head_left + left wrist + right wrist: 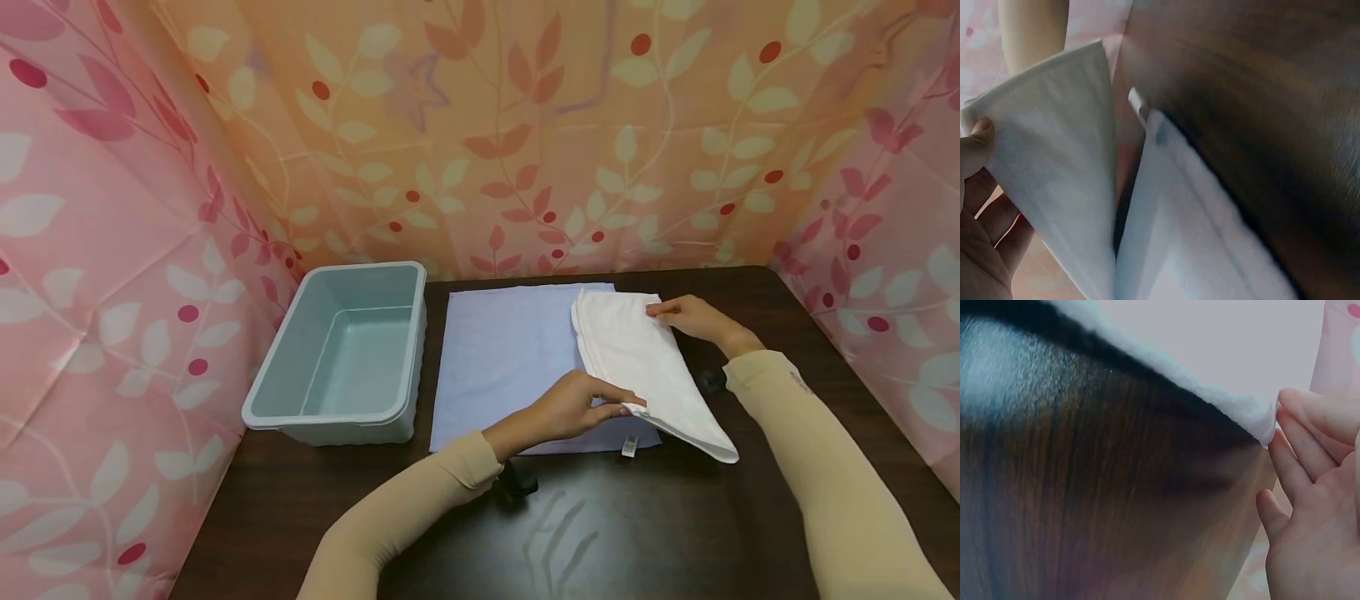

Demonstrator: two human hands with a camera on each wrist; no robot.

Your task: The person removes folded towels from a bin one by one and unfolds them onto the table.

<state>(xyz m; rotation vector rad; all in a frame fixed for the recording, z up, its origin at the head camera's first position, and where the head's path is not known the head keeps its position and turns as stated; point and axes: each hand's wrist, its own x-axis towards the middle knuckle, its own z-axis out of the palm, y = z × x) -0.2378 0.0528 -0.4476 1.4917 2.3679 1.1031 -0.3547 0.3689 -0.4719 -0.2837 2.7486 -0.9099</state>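
Note:
A folded white cloth hangs slanted between both hands, over the right part of a lavender cloth spread flat on the table. My left hand pinches the white cloth's near left corner between thumb and fingers; the left wrist view shows the thumb on the fabric. At the far right corner, my right hand pinches its edge, with thumb and fingertips meeting at the corner in the right wrist view. A small white tag sticks out from the lavender cloth's near edge.
A pale blue-green plastic tub, with nothing visible inside, stands on the left of the dark wooden table. Patterned curtains enclose the back and both sides. Black objects, partly hidden, show by each wrist.

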